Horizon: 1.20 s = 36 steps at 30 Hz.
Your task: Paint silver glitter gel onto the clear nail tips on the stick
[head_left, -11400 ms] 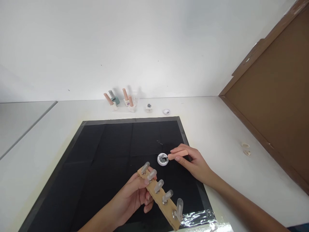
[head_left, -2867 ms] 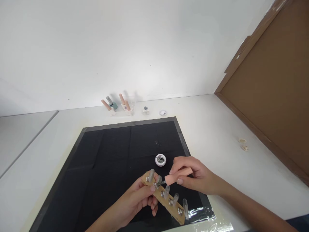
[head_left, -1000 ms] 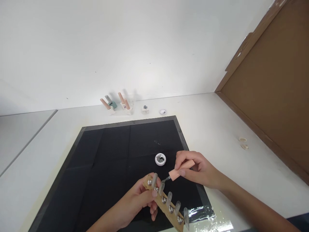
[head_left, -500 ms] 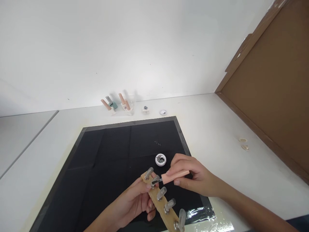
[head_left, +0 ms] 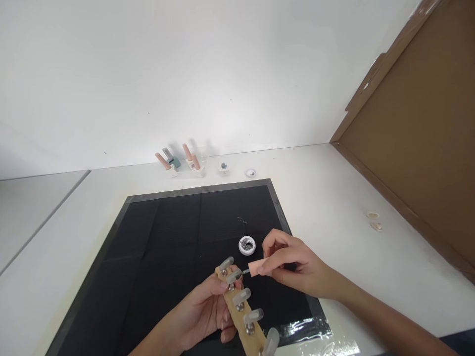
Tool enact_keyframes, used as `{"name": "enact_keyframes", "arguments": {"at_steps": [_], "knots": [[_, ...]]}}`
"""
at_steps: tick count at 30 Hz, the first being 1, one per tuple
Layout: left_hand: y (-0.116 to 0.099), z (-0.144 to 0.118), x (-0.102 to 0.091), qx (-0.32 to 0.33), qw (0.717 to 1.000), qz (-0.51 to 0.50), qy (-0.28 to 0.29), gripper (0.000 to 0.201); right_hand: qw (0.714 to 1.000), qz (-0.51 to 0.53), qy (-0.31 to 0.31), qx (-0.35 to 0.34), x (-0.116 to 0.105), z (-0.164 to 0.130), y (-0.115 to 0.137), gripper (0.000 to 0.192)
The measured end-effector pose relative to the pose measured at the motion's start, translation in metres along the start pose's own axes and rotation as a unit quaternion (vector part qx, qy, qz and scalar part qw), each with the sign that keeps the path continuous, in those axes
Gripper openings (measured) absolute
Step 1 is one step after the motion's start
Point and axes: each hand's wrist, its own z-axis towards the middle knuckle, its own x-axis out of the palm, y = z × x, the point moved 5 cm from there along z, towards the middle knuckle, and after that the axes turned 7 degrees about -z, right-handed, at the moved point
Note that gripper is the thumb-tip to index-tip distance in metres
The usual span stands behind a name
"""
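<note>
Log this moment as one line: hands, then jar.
left hand: holding wooden strip with nail tips | right hand: holding brush at second tip from far end | jar: open, on black mat

At lower centre the strip [head_left: 243,326] looked like matt wood, its mounts [head_left: 250,328] shiny metal, the nail tips [head_left: 242,296] translucent plastic and the brush handle [head_left: 256,267] smooth plastic, with the black sheet [head_left: 166,247] matt, the lower-right tape [head_left: 306,327] glossy and the right-hand panel [head_left: 419,133] dull cardboard.

The brush handle [head_left: 256,267] is peach, the strip [head_left: 240,319] tan, the jar [head_left: 247,253] white, the grey-edged mat [head_left: 170,235] black.
</note>
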Motion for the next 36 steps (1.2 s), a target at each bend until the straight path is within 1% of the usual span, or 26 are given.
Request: {"name": "enact_keyframes", "arguments": {"at_steps": [6, 9, 11, 13, 16, 20, 28, 31, 34, 36], "knots": [[0.0, -0.002, -0.002, 0.007, 1.0, 0.003, -0.003, 0.014, 1.0, -0.008, -0.013, 0.006, -0.007, -0.001, -0.002, 0.035], [-0.002, -0.002, 0.001, 0.029, 0.999, 0.02, -0.013, 0.012, 0.999, 0.039, -0.029, 0.018, -0.013, -0.001, -0.005, 0.026], [-0.003, -0.002, 0.002, 0.049, 0.997, 0.048, -0.031, 0.011, 0.996, 0.077, -0.033, 0.021, -0.014, -0.002, -0.005, 0.016], [-0.004, -0.001, 0.003, 0.062, 0.993, 0.08, -0.052, 0.014, 0.995, 0.092, -0.03, 0.022, -0.013, -0.002, -0.004, 0.012], [-0.002, 0.001, 0.004, 0.055, 0.989, 0.116, -0.071, 0.021, 0.997, 0.075, -0.017, 0.011, -0.007, -0.001, 0.001, 0.013], [-0.002, 0.002, 0.004, 0.048, 0.987, 0.13, -0.078, 0.026, 0.999, 0.043, 0.0, -0.014, -0.001, 0.001, 0.007, 0.02], [0.0, 0.002, 0.001, 0.05, 0.987, 0.136, -0.073, 0.026, 0.999, -0.039, -0.027, -0.014, -0.006, 0.001, 0.003, 0.027], [0.001, 0.002, 0.001, 0.051, 0.986, 0.139, -0.071, 0.026, 0.999, -0.034, -0.034, -0.006, -0.009, -0.001, 0.0, 0.025], [0.0, 0.003, 0.0, 0.046, 0.987, 0.138, -0.073, 0.026, 0.999, 0.0, -0.034, 0.0, -0.011, -0.002, -0.001, 0.02], [0.0, 0.003, -0.001, 0.043, 0.987, 0.136, -0.075, 0.027, 0.999, 0.023, -0.024, -0.008, -0.009, -0.002, 0.001, 0.018]]}}
